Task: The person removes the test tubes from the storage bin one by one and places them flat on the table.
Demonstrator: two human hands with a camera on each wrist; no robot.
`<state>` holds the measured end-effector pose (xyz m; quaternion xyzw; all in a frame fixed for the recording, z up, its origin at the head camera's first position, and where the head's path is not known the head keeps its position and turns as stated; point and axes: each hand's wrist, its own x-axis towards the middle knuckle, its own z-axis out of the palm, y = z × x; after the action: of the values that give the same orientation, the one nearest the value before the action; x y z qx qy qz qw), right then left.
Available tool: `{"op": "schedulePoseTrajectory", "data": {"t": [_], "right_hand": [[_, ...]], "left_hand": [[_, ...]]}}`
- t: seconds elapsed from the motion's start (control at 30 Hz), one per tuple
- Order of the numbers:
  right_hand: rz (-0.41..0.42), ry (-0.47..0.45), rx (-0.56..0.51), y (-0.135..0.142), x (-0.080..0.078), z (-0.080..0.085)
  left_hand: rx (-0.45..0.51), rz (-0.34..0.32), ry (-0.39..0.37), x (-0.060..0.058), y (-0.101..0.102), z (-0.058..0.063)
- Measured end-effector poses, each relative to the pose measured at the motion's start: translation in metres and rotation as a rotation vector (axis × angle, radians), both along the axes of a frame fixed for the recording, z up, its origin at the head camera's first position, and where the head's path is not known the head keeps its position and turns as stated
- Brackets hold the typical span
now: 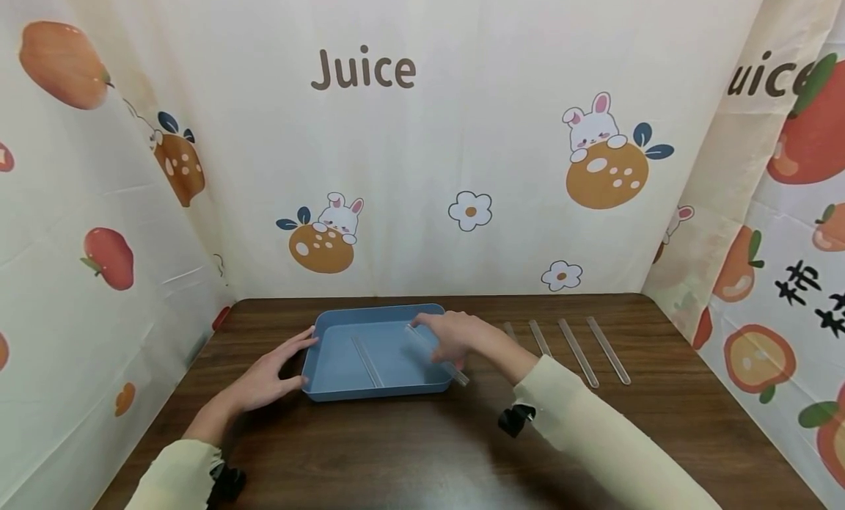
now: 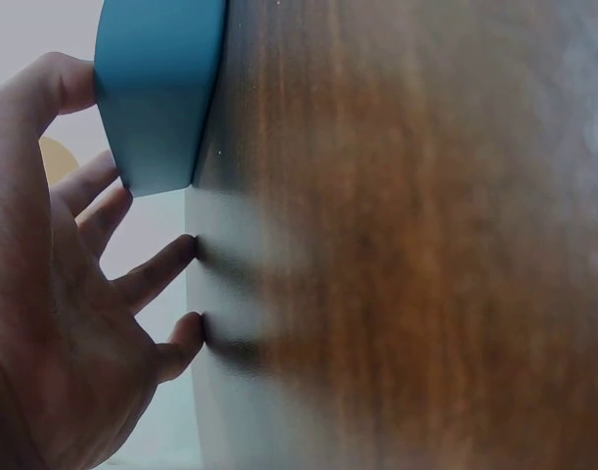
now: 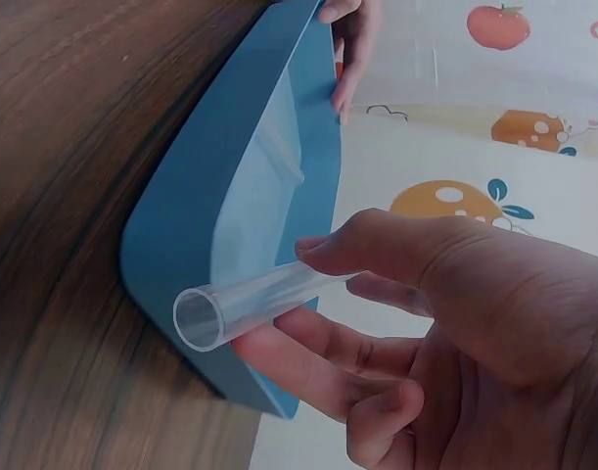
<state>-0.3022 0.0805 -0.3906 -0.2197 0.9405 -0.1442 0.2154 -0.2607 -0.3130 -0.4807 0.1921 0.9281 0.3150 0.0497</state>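
Note:
A blue tray point(image 1: 383, 394) lies on the table, with one clear test tube point(image 1: 367, 361) inside it, set at a slant. Over the tray's right side, my right hand point(image 1: 455, 335) pinches another clear test tube point(image 3: 269, 301) between thumb and fingers. The held tube's open end points toward the near right corner and sticks out past the rim. At the tray's left end, my left hand point(image 1: 267, 378) rests against the wall with spread fingers. Its thumb touches the tray point(image 2: 161, 98) in the left wrist view, while the lower fingertips meet the table.
Several more clear test tubes point(image 1: 609, 351) lie in a slanted row on the brown wooden table point(image 1: 370, 451), right of the tray; my right forearm partly covers some. Printed curtains point(image 1: 409, 150) stand behind the table and along both sides.

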Motion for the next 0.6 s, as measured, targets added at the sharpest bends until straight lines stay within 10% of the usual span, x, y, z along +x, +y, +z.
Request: {"op": "schedulePoseTrajectory", "data": {"t": [0.6], "right_hand": [[0.046,0.069,-0.019,0.063,0.006,-0.003]], "left_hand": [[-0.001,0.002,-0.006,0.001,0.002,0.002]]}}
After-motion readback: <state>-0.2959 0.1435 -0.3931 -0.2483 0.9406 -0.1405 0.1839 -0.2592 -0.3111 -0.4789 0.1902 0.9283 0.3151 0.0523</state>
